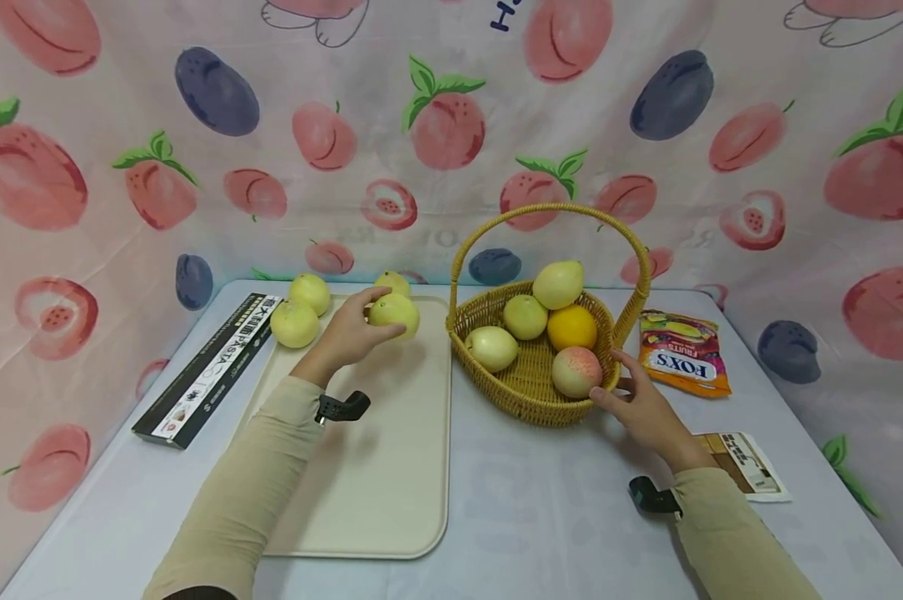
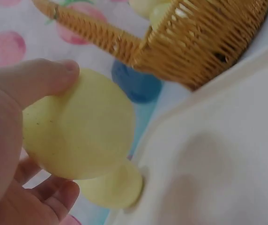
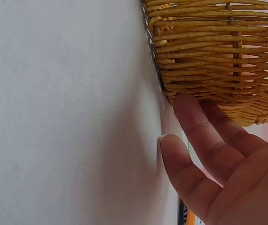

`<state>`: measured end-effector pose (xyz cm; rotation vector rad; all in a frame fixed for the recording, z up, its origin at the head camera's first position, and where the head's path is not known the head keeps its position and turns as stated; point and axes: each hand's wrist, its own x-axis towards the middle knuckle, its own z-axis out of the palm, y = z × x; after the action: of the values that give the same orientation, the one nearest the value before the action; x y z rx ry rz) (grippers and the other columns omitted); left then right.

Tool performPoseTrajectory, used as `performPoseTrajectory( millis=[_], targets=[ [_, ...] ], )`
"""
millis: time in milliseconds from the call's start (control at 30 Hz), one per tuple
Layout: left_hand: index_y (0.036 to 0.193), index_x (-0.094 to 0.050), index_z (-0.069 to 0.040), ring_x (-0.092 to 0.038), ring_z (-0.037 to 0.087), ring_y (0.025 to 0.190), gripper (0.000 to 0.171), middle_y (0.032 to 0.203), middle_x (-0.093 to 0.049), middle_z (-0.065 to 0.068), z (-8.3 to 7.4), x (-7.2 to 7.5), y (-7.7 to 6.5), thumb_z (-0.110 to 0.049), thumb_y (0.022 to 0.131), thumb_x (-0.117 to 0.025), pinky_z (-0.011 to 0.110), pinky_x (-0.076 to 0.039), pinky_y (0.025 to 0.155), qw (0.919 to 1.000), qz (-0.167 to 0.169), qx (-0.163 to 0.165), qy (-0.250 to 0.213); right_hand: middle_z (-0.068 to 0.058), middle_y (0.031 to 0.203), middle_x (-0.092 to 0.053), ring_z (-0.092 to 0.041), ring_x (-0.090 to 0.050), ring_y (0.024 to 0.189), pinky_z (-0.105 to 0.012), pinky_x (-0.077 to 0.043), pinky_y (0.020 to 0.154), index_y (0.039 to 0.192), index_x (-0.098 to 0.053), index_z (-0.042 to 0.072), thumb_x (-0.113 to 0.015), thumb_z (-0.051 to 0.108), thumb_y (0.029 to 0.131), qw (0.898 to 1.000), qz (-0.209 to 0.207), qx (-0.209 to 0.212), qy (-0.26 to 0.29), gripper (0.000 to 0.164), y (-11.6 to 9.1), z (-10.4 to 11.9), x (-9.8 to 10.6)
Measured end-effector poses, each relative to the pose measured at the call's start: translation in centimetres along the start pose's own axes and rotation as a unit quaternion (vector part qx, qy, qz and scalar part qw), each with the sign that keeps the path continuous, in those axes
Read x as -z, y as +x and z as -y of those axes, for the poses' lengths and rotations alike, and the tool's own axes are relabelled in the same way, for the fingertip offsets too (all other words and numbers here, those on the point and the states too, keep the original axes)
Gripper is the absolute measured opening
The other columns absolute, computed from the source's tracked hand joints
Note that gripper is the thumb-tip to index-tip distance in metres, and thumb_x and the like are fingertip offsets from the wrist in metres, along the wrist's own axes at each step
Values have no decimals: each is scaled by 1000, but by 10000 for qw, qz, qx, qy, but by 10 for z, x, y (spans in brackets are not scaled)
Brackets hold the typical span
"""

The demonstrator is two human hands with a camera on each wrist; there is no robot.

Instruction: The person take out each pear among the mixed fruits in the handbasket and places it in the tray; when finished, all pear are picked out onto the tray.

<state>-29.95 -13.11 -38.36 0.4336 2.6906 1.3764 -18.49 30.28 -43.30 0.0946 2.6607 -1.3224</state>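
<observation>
My left hand [image 1: 346, 332] holds a round yellow-green fruit [image 1: 395, 315], apple- or pear-like, above the far part of a beige tray [image 1: 369, 467]. In the left wrist view its thumb lies on top of the fruit, with the other fingers around the far side and below. A yellow wicker basket [image 1: 511, 400] with a tall handle stands right of the tray. Inside are several yellow-green fruits [image 1: 491, 348], an orange [image 1: 571, 327] and a peach [image 1: 576, 372]. At the basket's right side, my right hand [image 1: 646, 412] touches the weave with loosely extended fingers.
Two yellow-green fruits [image 1: 295, 323] sit at the tray's far left corner; another [image 1: 393, 282] is behind the held one. A black pasta box [image 1: 207, 371] lies left of the tray. A Fox's sweets bag [image 1: 684, 354] and a brown-and-white packet [image 1: 744, 465] lie at right.
</observation>
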Motion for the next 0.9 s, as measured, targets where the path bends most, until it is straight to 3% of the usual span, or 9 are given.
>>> performPoseTrajectory(
  millis=[400,900],
  targets=[
    [153,-37,-9,-44,35,131,78,154,-38,15,23,-2,11,-34,90,-75,50,-46,99,9988,-50,477,-98,-36,151,-28,-52,-37,131,-68,-38,100,162,-5,15,-61,54,96,10000,37,-15,20,96,0,1,1],
    [152,-37,-6,-39,35,137,76,156,-36,17,41,-8,18,-29,90,-75,50,-36,109,9973,-80,684,-256,-35,151,-28,-51,-37,132,-67,-38,100,162,-5,16,-62,54,95,10000,-1,-27,70,96,1,-1,1]
  ],
)
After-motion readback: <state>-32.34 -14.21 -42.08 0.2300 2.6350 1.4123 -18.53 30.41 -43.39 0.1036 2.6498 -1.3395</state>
